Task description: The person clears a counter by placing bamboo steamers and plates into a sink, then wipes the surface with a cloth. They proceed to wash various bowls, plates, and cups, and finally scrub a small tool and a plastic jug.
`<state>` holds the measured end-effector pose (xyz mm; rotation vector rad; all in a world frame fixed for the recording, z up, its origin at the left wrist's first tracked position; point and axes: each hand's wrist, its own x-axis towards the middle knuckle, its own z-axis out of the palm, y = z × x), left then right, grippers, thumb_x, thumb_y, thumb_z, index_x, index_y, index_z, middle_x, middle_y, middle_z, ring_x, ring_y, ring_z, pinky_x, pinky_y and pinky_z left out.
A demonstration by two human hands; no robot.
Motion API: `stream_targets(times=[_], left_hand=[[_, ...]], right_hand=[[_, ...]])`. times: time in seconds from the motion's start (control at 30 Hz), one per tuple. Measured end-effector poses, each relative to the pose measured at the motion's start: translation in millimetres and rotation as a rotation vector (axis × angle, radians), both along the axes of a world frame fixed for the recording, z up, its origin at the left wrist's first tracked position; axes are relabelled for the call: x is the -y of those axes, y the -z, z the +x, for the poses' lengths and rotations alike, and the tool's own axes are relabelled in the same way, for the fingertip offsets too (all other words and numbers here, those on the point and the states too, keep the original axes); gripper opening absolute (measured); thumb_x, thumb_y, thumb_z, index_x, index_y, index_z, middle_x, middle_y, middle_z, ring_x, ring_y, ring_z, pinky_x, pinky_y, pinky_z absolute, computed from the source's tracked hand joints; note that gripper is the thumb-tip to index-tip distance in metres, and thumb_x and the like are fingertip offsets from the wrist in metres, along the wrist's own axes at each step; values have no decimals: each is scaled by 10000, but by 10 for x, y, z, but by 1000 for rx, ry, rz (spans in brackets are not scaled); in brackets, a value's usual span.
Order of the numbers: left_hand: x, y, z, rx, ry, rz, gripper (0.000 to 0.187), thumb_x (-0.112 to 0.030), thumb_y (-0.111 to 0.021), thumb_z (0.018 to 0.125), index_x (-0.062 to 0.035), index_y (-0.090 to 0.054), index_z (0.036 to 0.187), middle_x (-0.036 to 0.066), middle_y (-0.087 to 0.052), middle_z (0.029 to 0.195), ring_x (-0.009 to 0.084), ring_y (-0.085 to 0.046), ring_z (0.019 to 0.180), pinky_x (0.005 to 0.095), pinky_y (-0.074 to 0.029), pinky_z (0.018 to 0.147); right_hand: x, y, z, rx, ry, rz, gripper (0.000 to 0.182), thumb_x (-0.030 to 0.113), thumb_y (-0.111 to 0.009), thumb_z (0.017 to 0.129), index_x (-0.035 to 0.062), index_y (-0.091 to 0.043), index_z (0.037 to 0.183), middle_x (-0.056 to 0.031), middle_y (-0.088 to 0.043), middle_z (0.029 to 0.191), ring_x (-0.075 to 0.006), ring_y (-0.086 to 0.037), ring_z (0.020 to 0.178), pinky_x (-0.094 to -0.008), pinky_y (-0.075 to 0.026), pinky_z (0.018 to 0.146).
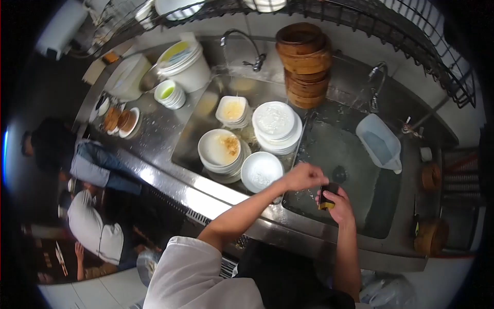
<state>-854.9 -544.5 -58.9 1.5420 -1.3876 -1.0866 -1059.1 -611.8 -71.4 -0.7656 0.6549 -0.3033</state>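
My right hand (340, 205) grips a dark sponge (328, 196) with a yellow side, above the near edge of the right sink. Just left of it, my left hand (306, 177) is closed with its fingers curled in; whatever it may hold is hidden. Below my left forearm sits a white bowl (262, 171). Behind it rises a stack of white plates (275, 121), wet on top. Another plate stack (218, 149) has brown food residue, and square dishes (232, 109) stand behind that.
Water fills the right sink (329, 149), with a clear plastic scoop (380, 141) at its right side. Bamboo steamers (306, 67) are piled at the back between two faucets. A white bucket (185, 64) and stacked cups (170, 94) occupy the left counter. Co-workers (95, 224) are at left.
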Motion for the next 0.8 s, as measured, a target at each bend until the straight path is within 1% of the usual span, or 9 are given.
stream_targets(times=[0.07,0.1,0.17,0.23,0.27,0.3,0.37,0.57,0.8], left_hand=[[253,-71,424,-42,-324,-190,148,-166,-587,893,-43,-661,859,31,-645,730,100,-576,649,295,-468,610],[507,201,947,230,-456,-541,158,-129,-531,890,-45,-640,810,25,-609,700,121,-549,625,289,-442,576],[816,317,2041,-69,-891,-548,229,-191,-535,935,-69,-589,748,19,-582,650,130,-560,579,328,-430,496],[1118,343,2802,-391,-1170,-511,216,-238,-651,893,-59,-552,961,23,-565,695,117,-531,556,286,-435,456],[1232,298,3080,-395,-1232,-293,452,-264,-712,852,-43,-471,1165,56,-578,752,144,-551,582,303,-491,481],[1350,379,3342,-261,-1192,-137,647,-293,-734,834,-41,-371,1306,103,-595,853,193,-609,699,327,-548,565],[1544,414,3535,-492,-1129,-173,698,-259,-745,817,-91,-331,1352,119,-574,1057,262,-601,960,402,-564,675],[1862,659,3742,-480,-1132,-489,209,-140,-572,943,21,-519,1064,118,-614,888,211,-632,588,316,-564,482],[1789,581,3722,-310,-1056,-386,236,-156,-572,946,-8,-519,1120,99,-606,941,201,-632,672,321,-554,513]], right_hand=[[-54,-63,-147,-117,158,10,260,61,-567,861,8,-509,1109,-158,-659,967,-268,-663,807,-377,-545,702],[-72,-105,-219,-174,243,15,264,63,-558,857,8,-504,1109,-167,-662,973,-274,-665,801,-380,-546,700],[-105,-113,-414,-217,339,-15,279,70,-526,849,5,-480,1116,-189,-664,963,-287,-667,791,-393,-550,689],[-173,-26,-611,-280,463,-38,275,76,-518,853,2,-473,1114,-192,-661,947,-289,-666,789,-393,-551,688],[-217,39,-695,-277,538,-22,272,69,-513,858,5,-459,1117,-192,-654,923,-290,-664,782,-391,-551,697],[-235,74,-724,-303,571,-23,269,63,-508,862,7,-458,1120,-190,-651,918,-288,-664,779,-390,-552,699],[-321,135,-815,-369,663,-14,262,51,-496,870,12,-455,1126,-188,-646,908,-284,-663,773,-388,-555,702],[-394,229,-818,-380,762,-56,230,61,-499,927,23,-462,1151,-145,-638,853,-229,-641,697,-345,-547,637],[-187,258,-813,-400,786,-175,136,131,-555,944,28,-525,1027,-83,-617,747,-162,-596,599,-300,-502,552]])
